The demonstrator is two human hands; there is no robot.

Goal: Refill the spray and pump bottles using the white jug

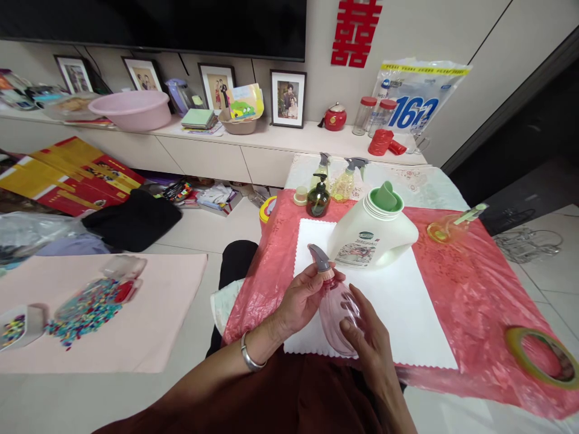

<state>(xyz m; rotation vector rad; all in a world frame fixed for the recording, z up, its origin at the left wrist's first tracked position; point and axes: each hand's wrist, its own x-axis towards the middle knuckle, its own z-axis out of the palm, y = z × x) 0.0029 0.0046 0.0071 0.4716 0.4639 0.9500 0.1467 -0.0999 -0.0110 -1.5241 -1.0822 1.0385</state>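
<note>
Both hands are on one pink spray bottle [337, 319], which is held tilted near the front edge of the desk [474, 265], above a white scalloped sheet [416, 325]. The left hand [296, 301], with a silver bangle [251, 355] at its wrist, pinches the bottle's collar just below the grey spray head [320, 258]. The right hand [373, 340] grasps the clear, rounded body from the other side, thumb across its front. Just beyond the bottle, a large white jug [380, 235] stands upright on the sheet, a green piece [385, 196] sitting in its mouth. Behind and left of the jug are a dark pump bottle [319, 202] and a yellowish spray bottle [344, 185] with a grey trigger. Red plastic [484, 319] covers much of the desk; on it, to the right, are a clear yellowish vessel [441, 232] and, near the corner, a roll of tape [515, 349]. Well apart on the left, a pink sheet [172, 301] bears a scatter of small coloured pieces [97, 313] near a white container [34, 328].
</note>
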